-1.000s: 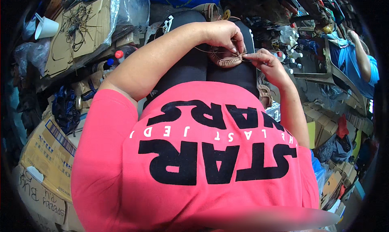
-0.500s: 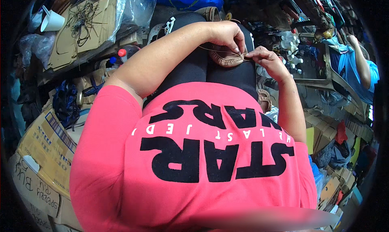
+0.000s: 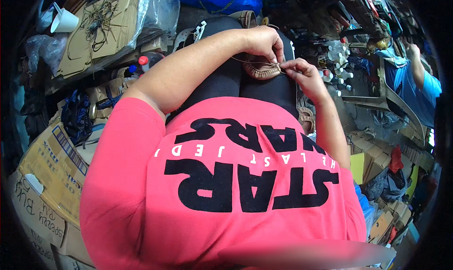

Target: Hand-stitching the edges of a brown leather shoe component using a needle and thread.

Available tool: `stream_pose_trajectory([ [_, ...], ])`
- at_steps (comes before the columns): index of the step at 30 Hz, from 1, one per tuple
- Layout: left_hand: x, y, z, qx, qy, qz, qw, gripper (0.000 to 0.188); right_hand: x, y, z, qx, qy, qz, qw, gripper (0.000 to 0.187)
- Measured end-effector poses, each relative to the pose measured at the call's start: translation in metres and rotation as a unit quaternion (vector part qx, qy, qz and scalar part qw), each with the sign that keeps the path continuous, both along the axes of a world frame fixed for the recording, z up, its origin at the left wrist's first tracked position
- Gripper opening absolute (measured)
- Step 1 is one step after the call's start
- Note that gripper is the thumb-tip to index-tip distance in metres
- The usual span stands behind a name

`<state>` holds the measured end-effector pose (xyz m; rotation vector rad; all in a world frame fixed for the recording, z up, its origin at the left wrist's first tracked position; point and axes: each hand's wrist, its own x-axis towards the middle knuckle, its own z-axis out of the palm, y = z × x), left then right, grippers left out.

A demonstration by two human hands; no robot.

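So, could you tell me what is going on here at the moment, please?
A seated person in a pink shirt is working on a small brown leather piece resting on their lap. The left hand presses down on it from above, while the right hand pinches at its edge, where a thin thread runs across. Cardboard boxes are stacked at their left, small bottles stand at the right, and another person in a blue shirt works farther right.
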<state>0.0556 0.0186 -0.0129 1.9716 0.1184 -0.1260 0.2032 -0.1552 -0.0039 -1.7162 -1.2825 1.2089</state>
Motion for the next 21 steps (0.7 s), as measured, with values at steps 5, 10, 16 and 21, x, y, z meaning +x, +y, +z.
stream_pose_trajectory([
  [5,-0.016,-0.008,-0.002,0.13,-0.114,0.111,0.979,0.026,-0.018,-0.003,0.019,0.093,-0.24,0.05,0.965,0.018],
  [10,-0.059,-0.016,0.006,0.192,-0.168,0.189,0.948,0.037,-0.023,-0.017,0.025,0.097,-0.285,0.053,0.952,0.027],
  [16,-0.087,-0.047,0.013,0.174,-0.16,0.239,0.942,0.019,-0.04,-0.032,0.019,0.128,-0.352,0.042,0.926,0.035],
  [21,-0.088,-0.053,0.007,0.202,-0.151,0.259,0.932,0.017,-0.035,-0.033,0.019,0.086,-0.323,0.034,0.942,0.037],
])
